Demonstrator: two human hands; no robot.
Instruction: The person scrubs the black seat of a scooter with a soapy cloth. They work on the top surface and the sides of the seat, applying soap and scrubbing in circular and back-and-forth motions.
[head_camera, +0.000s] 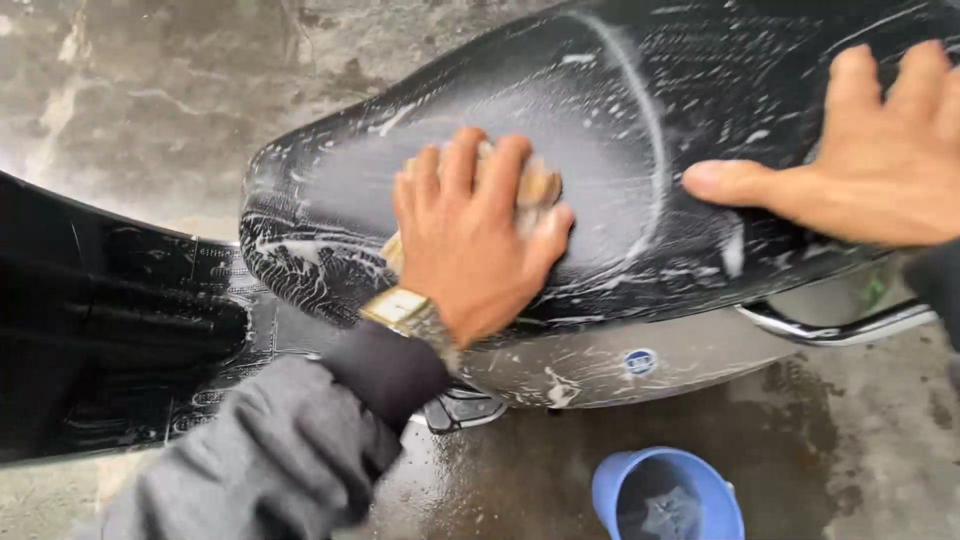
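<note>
On the black scooter seat, streaked and smeared with white soapy foam, both hands are at work. Toward the seat's narrower left end, the left hand presses down on a tan sponge, its fingers spread and curled over the top so that only the sponge's upper right edge and a sliver at the lower left show from under the palm. A gold-coloured wristwatch sits on that wrist, just above a dark cuff and a grey sleeve that comes in from the lower left. Near the seat's right end, well apart from the sponge, the right hand lies flat and open on the wet surface, thumb stretched out to the left, holding nothing. A curved arc of suds runs across the seat between the two hands. Below the seat's lower edge, the grey side panel carries drips of foam and a small round blue badge, with a chrome rail curving out at the right. Left of the seat, the black floorboard is wet. Wet concrete ground lies underneath, and a blue bucket stands on it at the lower edge of the view.
</note>
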